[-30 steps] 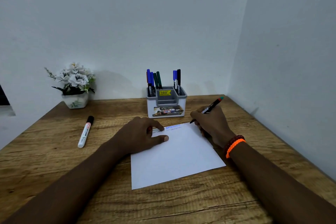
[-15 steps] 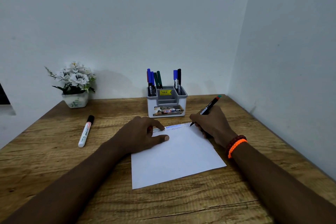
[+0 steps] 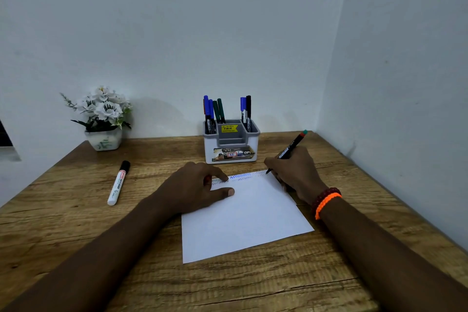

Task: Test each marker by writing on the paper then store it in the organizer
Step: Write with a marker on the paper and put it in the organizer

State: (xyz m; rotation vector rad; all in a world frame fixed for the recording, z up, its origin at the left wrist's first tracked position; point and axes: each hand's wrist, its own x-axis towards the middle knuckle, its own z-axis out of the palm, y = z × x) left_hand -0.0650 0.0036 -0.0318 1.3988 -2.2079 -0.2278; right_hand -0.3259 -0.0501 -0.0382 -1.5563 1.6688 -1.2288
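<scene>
Right hand (image 3: 293,172) gripped a slim black marker (image 3: 288,151) in a writing hold, fingers curled round the barrel. Its tip met the far right corner of the paper (image 3: 248,218); its tail, red and green at the end, slanted up toward the desk's far right corner. Two bracelets (image 3: 326,201), one dark red beads, one orange, sat on that wrist.

Left hand (image 3: 195,186) lay palm down on the paper's far left corner, fingers relaxed and spread, thumb stretched out flat across the sheet. It held nothing. Something small and red showed under its fingers; could not tell what.

The paper lay near the middle of the desk (image 3: 76,223), slightly turned, its near edge well short of the desk's near edge. A band of zigzag scribbles (image 3: 240,177), blue and darker, ran along its far edge between the two hands.

Organizer (image 3: 231,143), grey and white, stood at the middle of the far edge, just beyond the paper. Upright in its left rear compartment: blue and green markers (image 3: 214,111). In the right rear compartment: one blue and one black (image 3: 246,111). A yellow price sticker showed on its inner wall.

A white whiteboard marker (image 3: 119,183) with black cap lay on the left half of the desk, well apart from the paper, cap toward the far edge. A pot of white flowers (image 3: 102,116) stood at the far left corner.
</scene>
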